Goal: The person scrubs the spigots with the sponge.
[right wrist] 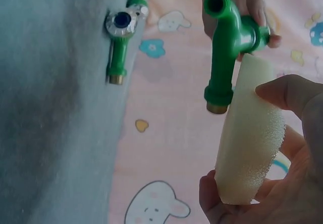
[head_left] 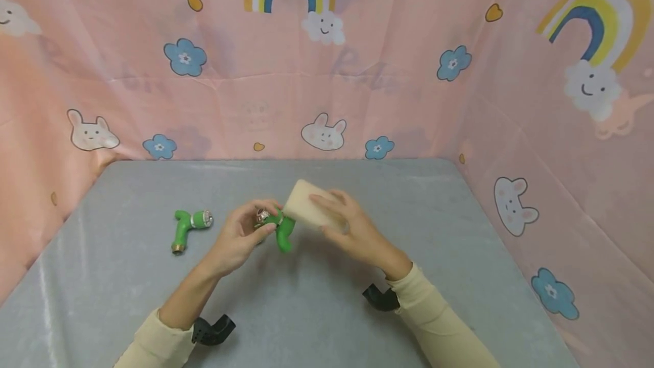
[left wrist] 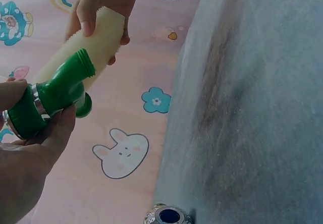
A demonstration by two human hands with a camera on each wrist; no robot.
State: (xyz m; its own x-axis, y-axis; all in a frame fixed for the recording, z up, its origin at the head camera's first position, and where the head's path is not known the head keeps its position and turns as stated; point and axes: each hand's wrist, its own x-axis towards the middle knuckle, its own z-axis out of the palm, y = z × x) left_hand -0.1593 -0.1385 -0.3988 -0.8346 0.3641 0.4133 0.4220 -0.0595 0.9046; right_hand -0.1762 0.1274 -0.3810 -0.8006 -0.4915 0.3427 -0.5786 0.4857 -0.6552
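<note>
The left hand (head_left: 232,240) grasps a green plastic tap (head_left: 285,235), its thumb and fingers curled round the knob end, beside the silvery collar. The tap is held up above the grey cloth-covered worktop (head_left: 296,322), near its middle, with the green spout pointing down in the head view. The right wrist view shows the tap's open spout and a brass inlet (right wrist: 217,108) at the other end of its body; the left wrist view shows screw threads at the rim of a green end.

The right hand (head_left: 360,236) grasps a cream sponge block (head_left: 302,204), thumb on one side and fingers on the other. The sponge is tilted, one end right at the tap's body; whether the two touch is hard to tell.

A second green tap (head_left: 183,227) lies on the worktop to the left of the left hand, well apart from the sponge, its silvery knob towards that hand and its brass end towards the person. Behind the worktop hangs a pink cloth (head_left: 409,109) printed with rainbows, rabbits, blue flowers and hearts
</note>
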